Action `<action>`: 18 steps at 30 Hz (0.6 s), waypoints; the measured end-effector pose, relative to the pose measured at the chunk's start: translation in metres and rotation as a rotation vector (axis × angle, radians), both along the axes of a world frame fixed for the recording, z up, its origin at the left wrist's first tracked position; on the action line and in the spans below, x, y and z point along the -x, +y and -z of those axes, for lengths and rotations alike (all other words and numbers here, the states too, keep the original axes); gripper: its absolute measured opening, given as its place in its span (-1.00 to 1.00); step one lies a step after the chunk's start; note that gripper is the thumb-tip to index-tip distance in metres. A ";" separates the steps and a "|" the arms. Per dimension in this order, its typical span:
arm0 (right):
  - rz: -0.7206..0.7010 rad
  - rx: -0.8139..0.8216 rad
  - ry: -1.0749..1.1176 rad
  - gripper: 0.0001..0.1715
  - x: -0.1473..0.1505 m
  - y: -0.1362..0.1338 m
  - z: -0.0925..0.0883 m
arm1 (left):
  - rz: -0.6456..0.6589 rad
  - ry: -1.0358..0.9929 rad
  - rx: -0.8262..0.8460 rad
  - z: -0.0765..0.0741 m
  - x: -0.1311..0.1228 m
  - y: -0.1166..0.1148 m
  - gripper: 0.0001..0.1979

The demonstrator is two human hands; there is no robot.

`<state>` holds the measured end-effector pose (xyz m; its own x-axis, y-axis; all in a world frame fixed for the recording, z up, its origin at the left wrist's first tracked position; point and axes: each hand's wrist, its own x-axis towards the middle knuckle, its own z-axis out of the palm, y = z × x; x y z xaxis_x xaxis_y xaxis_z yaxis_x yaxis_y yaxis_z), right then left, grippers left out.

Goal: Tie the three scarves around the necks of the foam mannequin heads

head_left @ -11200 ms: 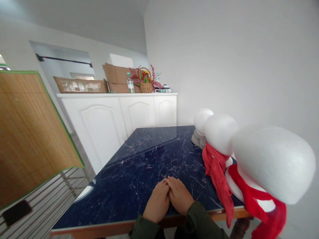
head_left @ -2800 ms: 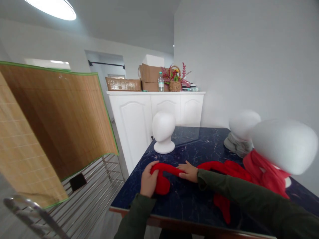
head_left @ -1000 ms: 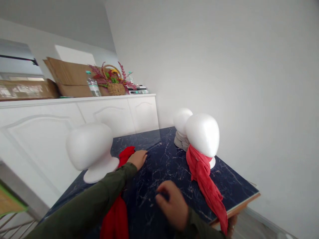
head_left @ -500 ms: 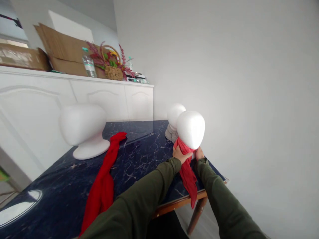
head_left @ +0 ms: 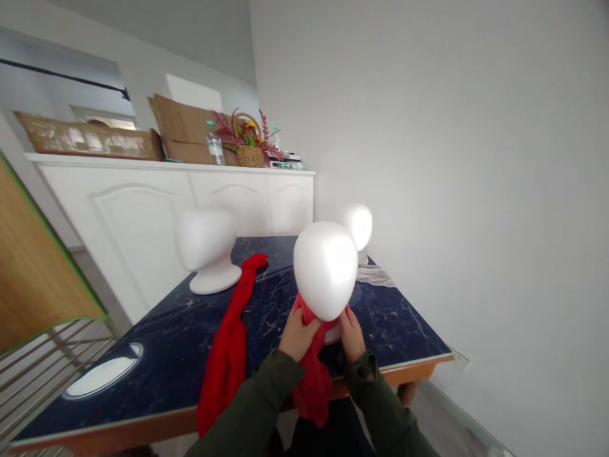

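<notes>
In front of me a white mannequin head [head_left: 326,270] stands near the table's front edge, a red scarf [head_left: 314,374] wrapped about its neck. One end of the scarf hangs down over the edge. My left hand [head_left: 295,335] is closed on the scarf at the left of the neck, thumb across the front. Opposite it, my right hand [head_left: 351,335] grips the scarf at the right side of the neck; some of its fingers are hidden behind the head. A second red scarf [head_left: 231,346] lies stretched out on the table to the left of my arms.
Another white mannequin head [head_left: 209,244] stands at the left of the dark blue marbled table [head_left: 166,355]. Behind to the right is a third head [head_left: 358,225] with grey cloth [head_left: 375,275] at its base. A white cabinet [head_left: 133,216] bears boxes, a bottle and a flower basket.
My view has swung left, and the mannequin head between my hands now appears farther left and nearer, apart from the head behind it. Both hands stay on the scarf at its neck.
</notes>
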<state>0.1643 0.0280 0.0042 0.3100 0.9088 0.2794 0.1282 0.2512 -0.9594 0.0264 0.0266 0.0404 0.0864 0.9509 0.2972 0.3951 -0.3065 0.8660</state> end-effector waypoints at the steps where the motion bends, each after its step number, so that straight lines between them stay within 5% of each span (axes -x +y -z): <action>1: 0.001 -0.017 -0.034 -0.49 0.012 -0.005 0.001 | -0.002 -0.032 0.004 -0.001 0.012 -0.008 -0.62; 4: 0.096 -0.053 -0.172 -0.46 0.038 -0.016 0.004 | 0.007 0.021 0.000 -0.004 0.036 -0.023 -0.70; 9: 0.426 0.063 -0.408 -0.43 0.042 -0.027 0.000 | -0.247 0.413 -0.124 -0.003 0.046 -0.030 -0.81; 13: 0.186 0.197 -0.469 -0.59 0.029 -0.028 -0.013 | -0.094 0.246 -0.042 0.004 0.043 -0.029 -0.78; 18: -0.029 0.232 -0.057 -0.69 0.021 -0.022 -0.014 | -0.103 -0.069 0.020 0.012 0.053 -0.020 -0.74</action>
<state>0.1437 0.0059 0.0181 0.2727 0.9589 0.0781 0.1793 0.0291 -0.9834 -0.0270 0.0068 0.0281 -0.0325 0.9594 0.2803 0.3627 -0.2501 0.8977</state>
